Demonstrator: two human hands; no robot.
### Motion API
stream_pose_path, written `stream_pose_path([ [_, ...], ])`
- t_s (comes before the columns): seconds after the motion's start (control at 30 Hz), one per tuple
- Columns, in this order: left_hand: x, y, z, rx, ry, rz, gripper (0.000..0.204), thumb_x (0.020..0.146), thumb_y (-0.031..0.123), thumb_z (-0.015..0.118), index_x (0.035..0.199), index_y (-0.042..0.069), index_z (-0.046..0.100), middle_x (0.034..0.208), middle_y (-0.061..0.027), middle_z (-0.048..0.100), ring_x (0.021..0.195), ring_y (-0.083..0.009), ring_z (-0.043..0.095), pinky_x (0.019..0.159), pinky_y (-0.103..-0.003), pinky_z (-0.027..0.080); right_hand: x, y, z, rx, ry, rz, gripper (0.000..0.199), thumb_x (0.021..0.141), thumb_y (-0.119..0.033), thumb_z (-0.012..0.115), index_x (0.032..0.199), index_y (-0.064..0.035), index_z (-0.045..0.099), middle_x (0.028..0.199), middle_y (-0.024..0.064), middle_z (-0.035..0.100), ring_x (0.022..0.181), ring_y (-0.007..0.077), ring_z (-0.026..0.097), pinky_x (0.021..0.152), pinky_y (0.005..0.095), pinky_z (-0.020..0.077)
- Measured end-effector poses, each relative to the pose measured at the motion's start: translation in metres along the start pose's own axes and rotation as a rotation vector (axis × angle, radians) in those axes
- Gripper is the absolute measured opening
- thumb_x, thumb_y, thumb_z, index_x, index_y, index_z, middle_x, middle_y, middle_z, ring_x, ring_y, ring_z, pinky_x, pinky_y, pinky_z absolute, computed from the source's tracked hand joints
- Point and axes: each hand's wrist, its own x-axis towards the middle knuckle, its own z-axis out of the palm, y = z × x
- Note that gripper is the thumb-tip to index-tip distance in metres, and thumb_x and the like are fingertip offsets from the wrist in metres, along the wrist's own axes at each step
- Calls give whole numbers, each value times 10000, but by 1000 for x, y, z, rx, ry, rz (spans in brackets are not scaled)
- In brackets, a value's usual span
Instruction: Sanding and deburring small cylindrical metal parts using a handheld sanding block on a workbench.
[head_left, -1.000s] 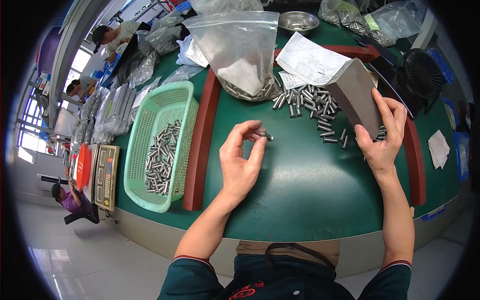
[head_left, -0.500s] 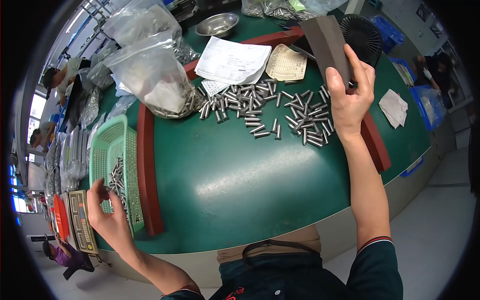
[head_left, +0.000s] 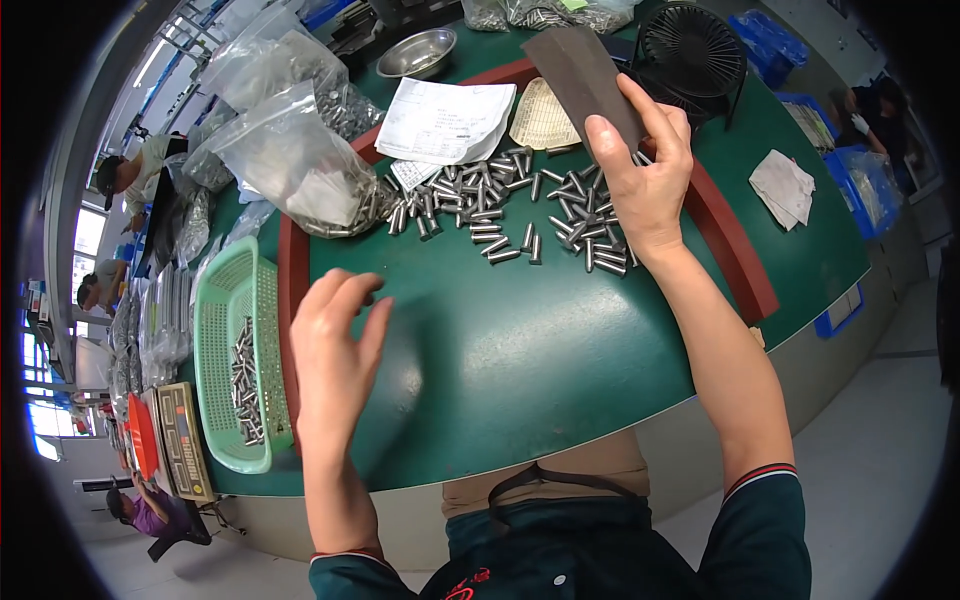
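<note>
Dozens of small metal pins (head_left: 520,215) lie scattered toward the far side of the green bench (head_left: 520,340), between a clear bag of more pins (head_left: 300,175) at the far left and a black desk fan (head_left: 695,50) at the far right corner; the right hand (head_left: 640,175) hovers over the right part of that scatter, its thumb and fingers pinched closed on a dark rectangular sheet (head_left: 585,65) that stands tilted up and away from the pins; the left hand (head_left: 335,350) is over bare bench near the left edge, fingers spread and loosely curled, holding nothing; just beside it, beyond the red rail (head_left: 292,290) that borders the bench, a light green plastic basket (head_left: 225,300) holds a smaller heap of the same pins; white papers (head_left: 445,120) and a pale woven pad (head_left: 545,115) rest behind the scatter; a steel bowl (head_left: 418,52) sits at the far edge; folded white cloths (head_left: 785,185) lie toward the right edge.
</note>
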Motion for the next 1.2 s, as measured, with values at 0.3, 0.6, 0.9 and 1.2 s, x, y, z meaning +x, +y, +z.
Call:
stream_pose_path([
  [0.3, 48, 13, 55, -88, -164, 138, 99, 750, 37, 689, 832, -9, 659, 753, -137, 575, 756, -338, 590, 676, -424, 471, 0, -2, 4, 9, 12, -11, 570, 676, -400, 772, 1115, -44, 690, 916, 56, 506, 901, 218, 471, 846, 357, 413],
  [0.6, 76, 21, 90, -152, -394, 293, 407, 730, 45, 662, 1129, -17, 615, 943, -138, 543, 933, -292, 555, 838, -386, 453, -1, 2, 8, -49, 50, -168, 565, 630, -347, 802, 1089, -35, 694, 922, 72, 522, 876, 233, 479, 781, 361, 434],
  [0.9, 79, 24, 87, -458, -387, 127, 342, 732, 11, 664, 1065, -16, 592, 922, -89, 583, 862, -210, 574, 812, -345, 476, 0, 3, 5, -60, 65, -193, 556, 632, -335, 799, 1087, -33, 693, 912, 78, 521, 866, 239, 480, 774, 362, 427],
  [1.2, 25, -7, 57, -1353, -301, -420, 447, 822, -99, 618, 1238, 1, 491, 978, -114, 660, 930, -156, 653, 812, -268, 535, -4, -5, 2, -44, -33, -179, 544, 678, -286, 776, 1152, -42, 671, 930, 67, 532, 884, 221, 485, 828, 348, 405],
])
